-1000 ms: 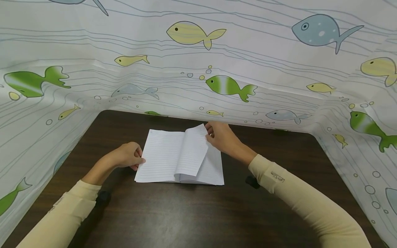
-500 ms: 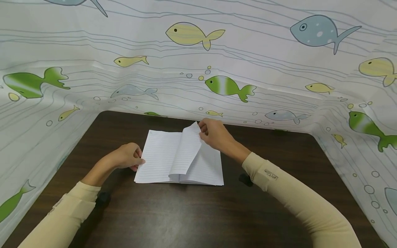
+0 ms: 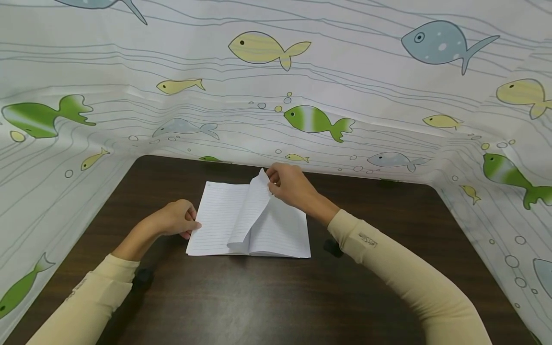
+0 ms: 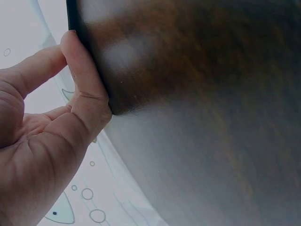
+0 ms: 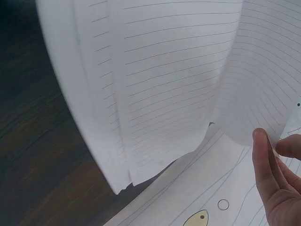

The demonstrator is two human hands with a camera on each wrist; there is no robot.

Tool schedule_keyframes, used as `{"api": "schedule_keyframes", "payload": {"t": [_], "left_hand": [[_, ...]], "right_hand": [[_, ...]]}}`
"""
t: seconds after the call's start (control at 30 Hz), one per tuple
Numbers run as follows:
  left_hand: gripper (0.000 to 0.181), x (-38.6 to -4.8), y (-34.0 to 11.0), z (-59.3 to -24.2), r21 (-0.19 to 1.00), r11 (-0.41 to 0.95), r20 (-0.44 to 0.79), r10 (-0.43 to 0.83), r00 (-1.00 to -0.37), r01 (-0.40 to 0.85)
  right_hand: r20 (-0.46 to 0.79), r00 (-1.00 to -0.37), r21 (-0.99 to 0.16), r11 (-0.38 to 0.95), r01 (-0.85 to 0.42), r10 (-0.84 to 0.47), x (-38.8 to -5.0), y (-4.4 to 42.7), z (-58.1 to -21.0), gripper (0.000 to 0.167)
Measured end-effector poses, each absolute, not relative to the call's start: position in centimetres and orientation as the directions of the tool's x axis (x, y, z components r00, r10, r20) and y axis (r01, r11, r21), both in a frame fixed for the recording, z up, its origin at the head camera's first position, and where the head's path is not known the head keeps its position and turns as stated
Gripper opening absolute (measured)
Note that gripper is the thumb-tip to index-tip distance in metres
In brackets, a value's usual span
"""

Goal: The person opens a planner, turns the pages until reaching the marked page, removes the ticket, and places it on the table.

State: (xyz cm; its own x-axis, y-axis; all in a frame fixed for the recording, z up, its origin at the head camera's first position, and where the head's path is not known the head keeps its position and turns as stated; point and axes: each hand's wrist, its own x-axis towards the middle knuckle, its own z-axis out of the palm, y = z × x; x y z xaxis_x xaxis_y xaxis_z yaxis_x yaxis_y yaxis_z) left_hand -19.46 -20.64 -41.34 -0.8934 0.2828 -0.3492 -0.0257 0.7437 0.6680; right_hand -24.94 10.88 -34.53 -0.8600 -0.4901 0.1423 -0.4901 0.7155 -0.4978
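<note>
An open lined notebook (image 3: 217, 215) lies on the dark table. At its left edge the left hand (image 3: 174, 218) grips the page border between thumb and fingers; in the left wrist view that hand (image 4: 61, 117) holds a dark edge. The right hand (image 3: 291, 184) pinches the top corner of a raised leaf (image 3: 251, 208), which stands curled over the middle of the notebook. In the right wrist view, thumb and fingers of the right hand (image 5: 280, 179) pinch the corner of the curved leaf (image 5: 258, 80).
A dark wooden table (image 3: 241, 297) carries the notebook. White sheeting (image 3: 258, 105) printed with fish rises behind it and at both sides. Small black objects show beneath each wrist, one at the left (image 3: 143, 275) and one at the right (image 3: 333, 247).
The right hand has moved left with the leaf's corner, and the leaf now leans over the left page, baring more of the right page. The left hand stays at the left edge.
</note>
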Motion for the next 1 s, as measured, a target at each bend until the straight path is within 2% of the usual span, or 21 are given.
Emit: {"api": "schedule_keyframes", "payload": {"t": [0.13,0.57,1.0], "left_hand": [[0.024,-19.4,-20.6,-41.4,0.672,0.74,-0.346,0.286,-0.893,-0.023],[0.024,-19.4,-20.9,-41.2,0.682,0.731,-0.34,0.318,-0.885,0.0],[0.024,-19.6,-21.0,-41.4,0.678,0.735,-0.36,0.31,-0.88,-0.018]], "right_hand": [[0.135,-0.858,-0.529,0.696,-0.485,-0.496,-24.9,10.2,-34.5,0.029],[0.124,-0.841,-0.486,0.707,-0.514,-0.526,-24.7,7.7,-34.6,0.026],[0.092,-0.836,-0.493,0.705,-0.51,-0.54,-24.2,5.5,-35.5,0.026]]}}
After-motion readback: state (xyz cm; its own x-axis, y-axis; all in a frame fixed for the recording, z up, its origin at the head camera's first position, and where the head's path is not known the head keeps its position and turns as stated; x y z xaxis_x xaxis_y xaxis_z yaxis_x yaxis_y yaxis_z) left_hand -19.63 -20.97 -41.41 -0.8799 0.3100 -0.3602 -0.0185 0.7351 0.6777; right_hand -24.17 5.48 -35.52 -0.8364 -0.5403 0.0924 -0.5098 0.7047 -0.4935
